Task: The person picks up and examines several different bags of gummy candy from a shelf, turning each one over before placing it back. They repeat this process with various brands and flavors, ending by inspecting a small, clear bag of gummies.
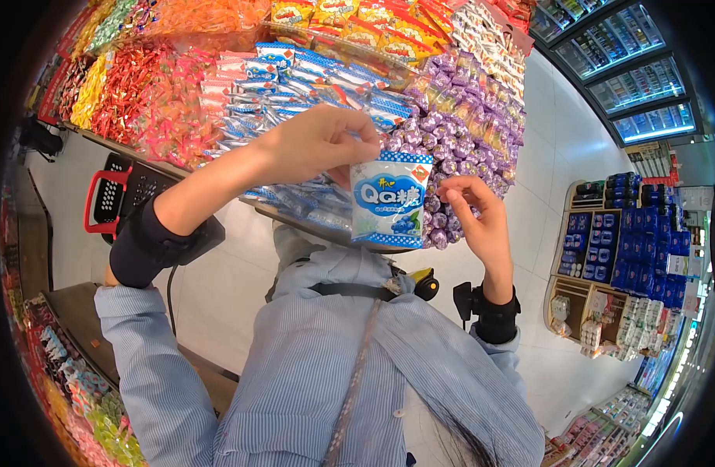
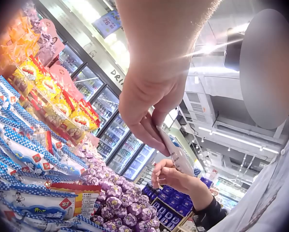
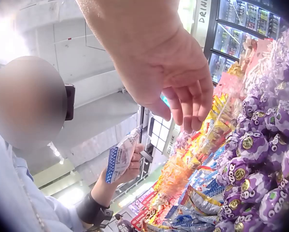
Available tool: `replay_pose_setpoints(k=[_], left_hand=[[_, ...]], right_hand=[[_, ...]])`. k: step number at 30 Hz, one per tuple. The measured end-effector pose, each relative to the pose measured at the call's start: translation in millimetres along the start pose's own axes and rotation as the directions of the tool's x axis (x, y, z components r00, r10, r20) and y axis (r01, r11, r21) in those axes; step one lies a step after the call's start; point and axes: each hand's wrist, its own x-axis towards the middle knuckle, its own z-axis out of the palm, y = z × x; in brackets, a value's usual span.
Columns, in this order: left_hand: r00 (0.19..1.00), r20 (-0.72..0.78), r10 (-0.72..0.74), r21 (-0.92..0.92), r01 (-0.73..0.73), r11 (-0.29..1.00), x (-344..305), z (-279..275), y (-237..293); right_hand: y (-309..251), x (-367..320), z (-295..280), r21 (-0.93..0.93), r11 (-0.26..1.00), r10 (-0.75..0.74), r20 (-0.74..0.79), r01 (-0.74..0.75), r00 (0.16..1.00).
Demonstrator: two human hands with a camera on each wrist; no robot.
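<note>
My left hand pinches the top edge of a small blue-and-white bag of QQ gummy candy, its printed front facing up at me. In the left wrist view the bag shows edge-on below the thumb and fingers. Just right of the bag, my right hand hovers with loosely bent fingers and holds nothing. The right wrist view has a gap between that hand and the bag. Under both hands lie purple round wrapped candies and a pile of matching blue-and-white bags.
The sloping candy display holds yellow-orange packs at the back and red wrapped sweets at the left. A red-handled basket stands at the left. Shelves of blue packs and drink fridges are on the right.
</note>
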Motion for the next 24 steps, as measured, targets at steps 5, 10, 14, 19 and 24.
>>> replay_pose_setpoints(k=[5, 10, 14, 19, 24], left_hand=[[1.0, -0.023, -0.009, 0.008, 0.009, 1.0, 0, 3, 0], [0.973, -0.074, 0.217, 0.58, -0.135, 0.804, -12, 29, 8], [0.801, 0.144, 0.581, 0.87, -0.382, 0.31, -16, 54, -10], [0.78, 0.182, 0.599, 0.898, -0.38, 0.222, -17, 67, -15], [0.792, 0.163, 0.588, 0.861, -0.405, 0.307, -24, 62, -25]], right_hand=[[0, 0, 0, 0.007, 1.0, 0.005, 0.015, -0.006, 1.0], [-16, 0, 5, 0.074, 0.996, -0.06, 0.081, 0.054, 0.995], [-36, -2, 17, -0.032, 0.999, 0.025, 0.255, -0.017, 0.967], [-32, -3, 29, -0.243, 0.951, -0.092, 0.373, 0.193, 0.923], [-32, 0, 33, -0.27, 0.916, -0.157, 0.44, 0.297, 0.884]])
